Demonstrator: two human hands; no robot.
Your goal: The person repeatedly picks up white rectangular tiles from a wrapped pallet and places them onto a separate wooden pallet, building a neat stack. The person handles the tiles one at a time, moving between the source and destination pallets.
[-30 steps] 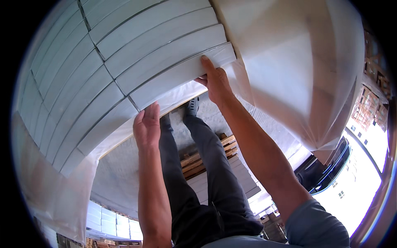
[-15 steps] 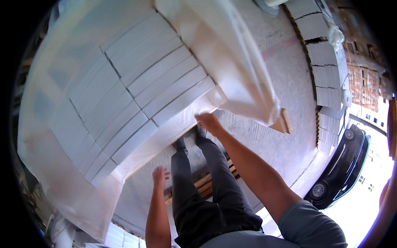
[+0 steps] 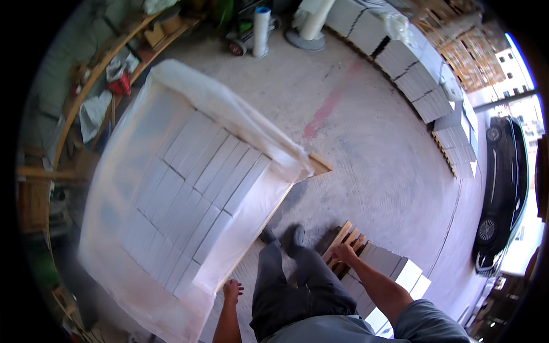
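Stacked white flat boxes point(image 3: 197, 188) fill a large crate lined with milky plastic sheeting point(image 3: 171, 317), whose raised sides stand around them. My left hand point(image 3: 232, 289) hangs beside the sheeting's near corner, fingers apart and holding nothing. Its contact with the plastic cannot be made out. Farther right, my right hand point(image 3: 343, 252) is loosely curled over a wooden pallet point(image 3: 341, 237), with nothing visible in it. White boxes point(image 3: 380, 260) sit on this pallet, partly behind my right forearm.
A wooden wedge-shaped corner point(image 3: 321, 165) juts out beyond the crate. Palleted white stacks point(image 3: 420, 80) line the right side, with a dark car point(image 3: 500, 188) beyond. A roll of film point(image 3: 261, 31) stands near a wheeled cart point(image 3: 237, 46). Shelves point(image 3: 86, 97) run along the left.
My right hand has left the crate's edge and swung right, over the pallet. The view has shifted, showing more floor and the box stack at my right. My left hand stays low beside the crate.
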